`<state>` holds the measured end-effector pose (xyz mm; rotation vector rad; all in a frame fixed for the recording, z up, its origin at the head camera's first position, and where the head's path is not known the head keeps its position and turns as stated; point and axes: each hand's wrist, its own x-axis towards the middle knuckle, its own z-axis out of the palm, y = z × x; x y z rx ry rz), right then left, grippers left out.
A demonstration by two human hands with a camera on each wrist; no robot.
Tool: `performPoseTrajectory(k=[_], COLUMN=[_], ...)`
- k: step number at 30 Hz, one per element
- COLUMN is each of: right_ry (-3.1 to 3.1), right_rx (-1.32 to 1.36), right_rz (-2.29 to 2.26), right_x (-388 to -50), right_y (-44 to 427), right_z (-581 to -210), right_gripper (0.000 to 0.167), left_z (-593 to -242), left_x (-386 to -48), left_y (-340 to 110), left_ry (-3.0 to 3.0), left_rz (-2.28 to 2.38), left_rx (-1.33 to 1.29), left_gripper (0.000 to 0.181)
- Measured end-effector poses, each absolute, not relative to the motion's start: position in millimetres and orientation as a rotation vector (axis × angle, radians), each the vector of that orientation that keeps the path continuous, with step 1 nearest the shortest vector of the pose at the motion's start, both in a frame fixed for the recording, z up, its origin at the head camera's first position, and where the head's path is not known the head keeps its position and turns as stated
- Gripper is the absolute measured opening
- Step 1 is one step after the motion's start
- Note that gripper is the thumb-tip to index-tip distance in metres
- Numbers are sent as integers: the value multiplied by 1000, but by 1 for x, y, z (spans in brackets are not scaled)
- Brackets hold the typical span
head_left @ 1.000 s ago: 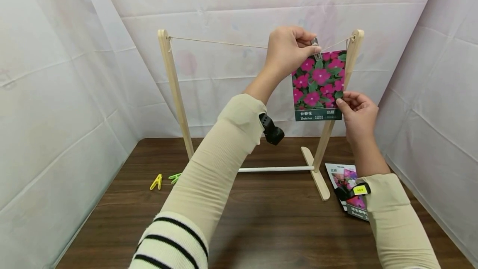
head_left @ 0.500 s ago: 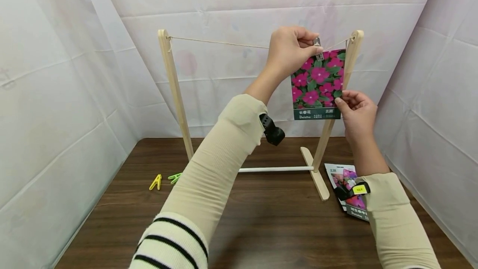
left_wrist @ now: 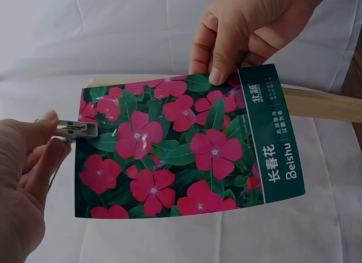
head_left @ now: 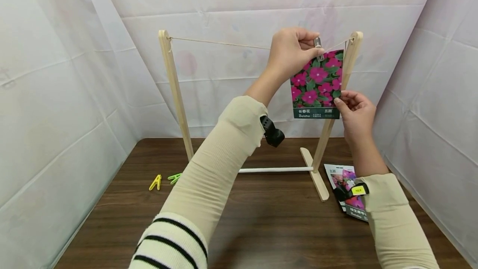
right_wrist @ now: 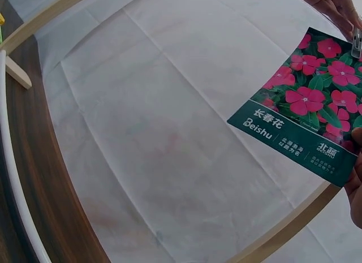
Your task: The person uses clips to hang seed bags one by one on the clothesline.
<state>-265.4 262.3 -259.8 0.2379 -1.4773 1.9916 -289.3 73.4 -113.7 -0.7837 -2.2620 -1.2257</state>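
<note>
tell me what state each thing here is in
Left hand, pinching grey clip
Right hand, pinching flower packet
Flower packet, raised, front showing
Grey clip, at packet's top edge, closure unclear
String, dipping toward left hand
Wooden frame, standing upright
Yellow clothespin, lying loose
Green clothespin, lying, partly hidden
Other packets, lying overlapped, partly hidden

Place: a cloth-screened tabletop booth [head_left: 63,107], resembling a filming set-up; whether home, office or studio cannot be told
Enclosure: creased white cloth [head_left: 224,65], faintly patterned in pastel, behind and on both sides
Worktop: dark wood-grain table [head_left: 269,227]
Wrist gear: black strapped-on devices [head_left: 274,136]
</note>
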Motion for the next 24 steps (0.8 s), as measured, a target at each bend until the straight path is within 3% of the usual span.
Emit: performPoseTrajectory(k=[24], right_ry=[-1495], right_rx=[231], right_rz=[1987], right_x=[-269], right_y=[264], right_z=[-266], right_gripper=[10], left_z=[-121], left_x=[-287], left_y=[70], left_ry=[-2361], left_rz=[-1180], left_rx=[-754], left_gripper=[67])
